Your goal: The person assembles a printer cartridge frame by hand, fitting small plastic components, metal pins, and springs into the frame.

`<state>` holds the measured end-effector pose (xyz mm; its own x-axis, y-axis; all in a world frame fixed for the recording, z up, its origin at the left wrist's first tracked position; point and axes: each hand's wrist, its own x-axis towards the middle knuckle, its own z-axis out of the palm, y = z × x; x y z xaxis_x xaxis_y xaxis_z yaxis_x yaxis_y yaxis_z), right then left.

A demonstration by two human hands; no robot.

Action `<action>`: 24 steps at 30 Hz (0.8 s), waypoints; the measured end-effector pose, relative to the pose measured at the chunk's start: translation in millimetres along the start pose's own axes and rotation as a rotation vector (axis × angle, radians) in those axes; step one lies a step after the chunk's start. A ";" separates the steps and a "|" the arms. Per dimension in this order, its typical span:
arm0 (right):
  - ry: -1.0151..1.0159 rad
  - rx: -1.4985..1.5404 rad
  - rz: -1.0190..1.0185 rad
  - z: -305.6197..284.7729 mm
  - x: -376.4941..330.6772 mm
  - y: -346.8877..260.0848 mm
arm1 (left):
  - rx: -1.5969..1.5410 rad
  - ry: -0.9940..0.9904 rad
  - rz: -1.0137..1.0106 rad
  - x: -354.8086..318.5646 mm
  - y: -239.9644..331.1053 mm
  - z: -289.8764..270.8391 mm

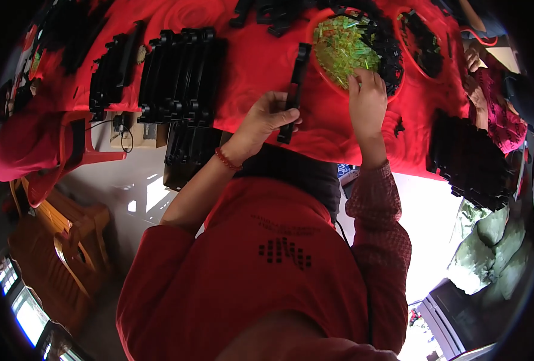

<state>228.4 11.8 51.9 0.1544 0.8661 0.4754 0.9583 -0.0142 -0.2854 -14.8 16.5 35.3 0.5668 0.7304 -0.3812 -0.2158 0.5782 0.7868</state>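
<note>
Red covering, patterned with swirls, spreads over the surface (249, 60) across the upper half of the frame, above a pale floor. Near the upper centre, the left hand (267, 120) is clamped on a slim black strip (299, 69), thumb and fingers closed about its lower half, the strip nearly upright in the frame. To its right, the right hand (368, 102) reaches into a basin (327, 82) with its thumb and fingertips close together at the green pieces (342, 51); I cannot tell whether it grips one. Small black pieces (389, 60) fill the basin's right side.

Judging from this, work on the held strip is under way, and plenty of loose pieces are left. Stacked black strips (180, 78) at upper left and a dark pile (471, 159) at right could be done or waiting; the view does not settle which.

Red covering shows between those stacks and the held strip, giving the left hand room sideways. The surface's near edge passes just below both hands. Rightward is tighter: a second basin (433, 79) stands just beside the first, and another person's hand (475, 99) is at the far right.
</note>
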 end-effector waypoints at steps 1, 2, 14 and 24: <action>-0.040 -0.048 -0.004 2.8 1.7 1.0 | -0.017 -0.014 0.023 -1.1 -1.6 2.4; -0.045 -0.042 -0.008 5.7 2.3 2.2 | -0.020 -0.005 0.023 -1.2 -3.4 3.0; -0.064 0.074 0.077 11.4 4.0 11.8 | -0.031 -0.072 0.035 -4.2 -10.9 -3.3; -0.108 1.088 0.501 -32.5 -12.7 -30.4 | -0.020 -0.118 -0.053 -7.0 -9.4 1.8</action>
<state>205.1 -15.0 81.6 0.3809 0.9230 0.0540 0.0846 0.0234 -0.9961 -15.3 5.3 31.5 0.6672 0.6512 -0.3617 -0.1978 0.6230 0.7568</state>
